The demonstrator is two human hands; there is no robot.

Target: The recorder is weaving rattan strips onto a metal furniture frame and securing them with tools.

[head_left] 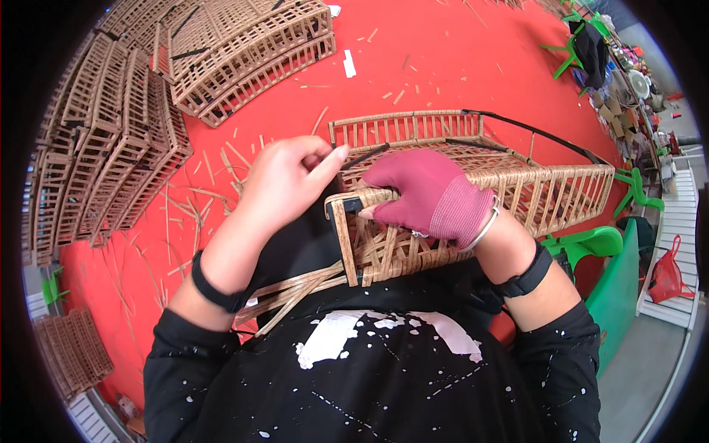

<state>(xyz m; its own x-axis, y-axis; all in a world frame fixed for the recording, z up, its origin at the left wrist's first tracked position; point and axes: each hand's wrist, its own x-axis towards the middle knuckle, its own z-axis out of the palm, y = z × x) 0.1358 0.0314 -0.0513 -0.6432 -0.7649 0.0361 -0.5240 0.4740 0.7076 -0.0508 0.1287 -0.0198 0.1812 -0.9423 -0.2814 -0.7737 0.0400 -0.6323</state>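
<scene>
A long, openwork wicker basket [546, 193] with slatted sides and black-wrapped parts rests across my lap, its near corner in front of me. My right hand [428, 193], in a maroon glove with bare fingertips, is closed around the top rail near that corner. My bare left hand [288, 181] is raised just left of the corner, thumb and fingers drawn together. Whatever lies between them is too hidden to name. Loose flat rattan strips [295, 289] stick out to the left from under the basket's near end.
Similar wicker pieces stand stacked at the left [96, 140] and upper left [247, 52]. Strip offcuts [196, 214] litter the red floor [421, 52]. At right are a green chair [591, 241], a green panel [619, 295] and a red bag [668, 275] on a white slatted surface.
</scene>
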